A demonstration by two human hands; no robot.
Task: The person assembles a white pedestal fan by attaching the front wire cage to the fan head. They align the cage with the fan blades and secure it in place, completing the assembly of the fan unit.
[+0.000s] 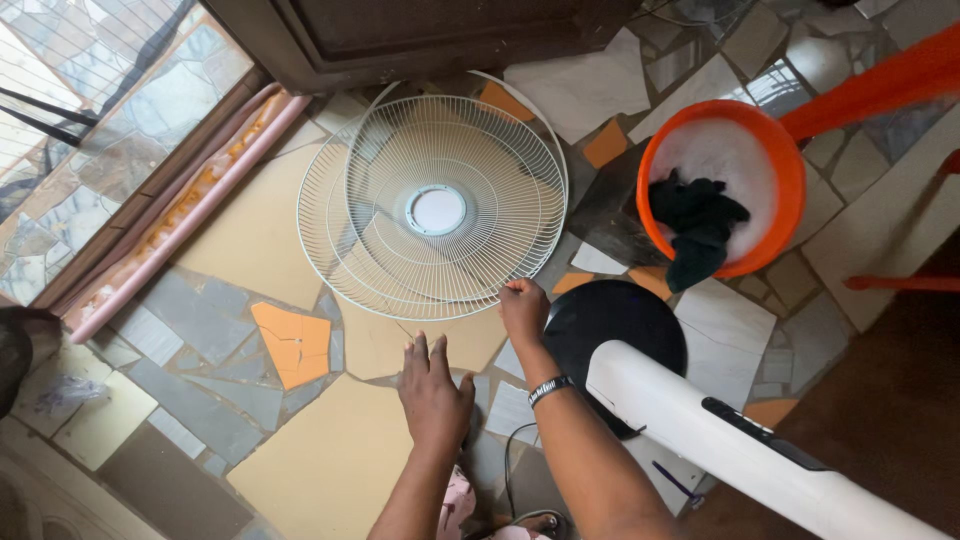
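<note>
Two white wire fan guards (440, 205) lie stacked on the mosaic tile floor (300, 470), slightly offset from each other. My right hand (523, 308) pinches the near rim of the top guard; a metal watch is on that wrist. My left hand (434, 390) hovers flat and spread over the floor just below the guards, holding nothing. To the right stands the fan's black round base (610, 320) with its white column (720, 440) slanting toward me.
An orange basin (790, 170) of soapy foam with a dark cloth (697, 225) draped over its rim sits at the right. An orange plastic stool leg (880, 85) is behind it. A dark wooden door (430, 40) is at the top, a pink sill strip (180, 215) at the left.
</note>
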